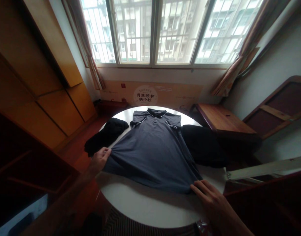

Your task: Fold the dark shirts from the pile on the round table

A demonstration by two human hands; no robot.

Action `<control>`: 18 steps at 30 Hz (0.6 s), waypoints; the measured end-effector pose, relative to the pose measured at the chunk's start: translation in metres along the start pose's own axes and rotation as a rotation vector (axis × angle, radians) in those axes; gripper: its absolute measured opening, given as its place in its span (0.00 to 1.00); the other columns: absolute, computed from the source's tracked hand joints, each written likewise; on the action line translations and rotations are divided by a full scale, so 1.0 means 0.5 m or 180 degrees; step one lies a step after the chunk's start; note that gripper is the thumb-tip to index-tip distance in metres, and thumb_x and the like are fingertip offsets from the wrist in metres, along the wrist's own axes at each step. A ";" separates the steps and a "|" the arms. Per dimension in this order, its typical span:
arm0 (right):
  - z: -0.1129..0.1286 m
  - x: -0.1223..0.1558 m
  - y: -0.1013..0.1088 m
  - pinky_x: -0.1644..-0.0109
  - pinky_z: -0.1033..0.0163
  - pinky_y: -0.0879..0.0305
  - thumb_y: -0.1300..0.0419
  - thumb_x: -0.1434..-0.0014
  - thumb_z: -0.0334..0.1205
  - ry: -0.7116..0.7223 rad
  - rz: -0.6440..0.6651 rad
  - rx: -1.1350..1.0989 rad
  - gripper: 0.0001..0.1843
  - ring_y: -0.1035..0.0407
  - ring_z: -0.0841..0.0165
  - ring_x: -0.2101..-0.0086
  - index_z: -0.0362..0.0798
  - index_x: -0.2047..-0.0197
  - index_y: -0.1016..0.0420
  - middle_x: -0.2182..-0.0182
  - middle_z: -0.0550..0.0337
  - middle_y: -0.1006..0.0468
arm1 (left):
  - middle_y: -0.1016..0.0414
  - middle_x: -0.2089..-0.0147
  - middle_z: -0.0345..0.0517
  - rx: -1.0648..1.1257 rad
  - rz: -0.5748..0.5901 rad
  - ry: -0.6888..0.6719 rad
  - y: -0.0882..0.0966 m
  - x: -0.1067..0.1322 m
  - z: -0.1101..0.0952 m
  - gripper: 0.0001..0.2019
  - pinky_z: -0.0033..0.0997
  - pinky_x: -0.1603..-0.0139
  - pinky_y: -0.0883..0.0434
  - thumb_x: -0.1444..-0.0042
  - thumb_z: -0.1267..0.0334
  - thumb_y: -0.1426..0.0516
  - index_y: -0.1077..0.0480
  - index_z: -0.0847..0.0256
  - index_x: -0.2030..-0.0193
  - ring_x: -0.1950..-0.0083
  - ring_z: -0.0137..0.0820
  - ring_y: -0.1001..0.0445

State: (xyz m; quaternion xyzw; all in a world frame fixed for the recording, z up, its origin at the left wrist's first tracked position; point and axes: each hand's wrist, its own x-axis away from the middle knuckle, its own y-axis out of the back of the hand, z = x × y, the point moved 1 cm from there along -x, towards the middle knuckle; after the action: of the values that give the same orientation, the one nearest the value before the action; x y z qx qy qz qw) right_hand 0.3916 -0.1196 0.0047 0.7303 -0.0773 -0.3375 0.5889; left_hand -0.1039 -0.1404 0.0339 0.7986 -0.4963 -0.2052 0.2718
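A dark grey polo shirt (pixel 152 144) with white-trimmed collar and sleeves lies face up on a round white table (pixel 145 203), collar toward the window. My left hand (pixel 99 159) is closed in a pinch on the shirt's lower left hem corner, and the cloth bunches there. My right hand (pixel 209 196) rests at the lower right hem corner, fingers pressed on the cloth's edge.
A black garment (pixel 104 136) hangs over the table's left edge and another black garment (pixel 204 146) lies on the right. A wooden side table (pixel 221 119) stands right of it, wooden cabinets (pixel 42 98) on the left, a window (pixel 160 31) behind.
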 end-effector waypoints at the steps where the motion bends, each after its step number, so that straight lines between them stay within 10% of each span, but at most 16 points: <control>1: -0.002 0.007 0.005 0.56 0.55 0.24 0.52 0.49 0.17 0.0066 -0.0019 -0.0011 0.27 0.28 0.59 0.58 0.44 0.51 0.24 0.58 0.48 0.22 | 0.23 0.71 0.42 0.0211 0.0071 0.0244 0.010 0.003 0.015 0.19 0.30 0.70 0.31 0.47 0.41 0.49 0.31 0.56 0.66 0.68 0.37 0.23; 7: 0.011 0.037 0.023 0.53 0.56 0.23 0.50 0.50 0.19 0.0371 0.0069 -0.0234 0.30 0.27 0.59 0.53 0.45 0.46 0.25 0.54 0.48 0.21 | 0.27 0.81 0.39 -0.0187 0.0497 0.0823 0.054 0.049 0.075 0.16 0.28 0.80 0.40 0.51 0.45 0.44 0.29 0.55 0.68 0.80 0.37 0.28; 14: 0.031 -0.019 0.064 0.52 0.50 0.23 0.36 0.42 0.41 -0.0026 0.0464 -0.0418 0.23 0.29 0.54 0.50 0.47 0.43 0.27 0.50 0.46 0.24 | 0.21 0.67 0.45 -0.1399 0.0115 -0.0509 0.036 0.052 -0.010 0.13 0.34 0.64 0.30 0.40 0.50 0.47 0.25 0.51 0.61 0.66 0.40 0.22; 18: 0.037 -0.041 0.042 0.53 0.52 0.25 0.45 0.40 0.29 0.0005 0.0505 -0.0411 0.18 0.29 0.57 0.53 0.44 0.46 0.26 0.52 0.45 0.24 | 0.27 0.40 0.47 -0.1151 0.0907 -0.1631 -0.032 0.026 -0.060 0.19 0.37 0.37 0.35 0.34 0.52 0.52 0.27 0.50 0.44 0.40 0.40 0.28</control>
State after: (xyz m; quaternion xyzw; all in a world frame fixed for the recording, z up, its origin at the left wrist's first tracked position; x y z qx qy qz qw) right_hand 0.3713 -0.1305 0.0307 0.6827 -0.1125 -0.2935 0.6597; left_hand -0.0695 -0.1396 0.0463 0.5827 -0.6106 -0.4437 0.3013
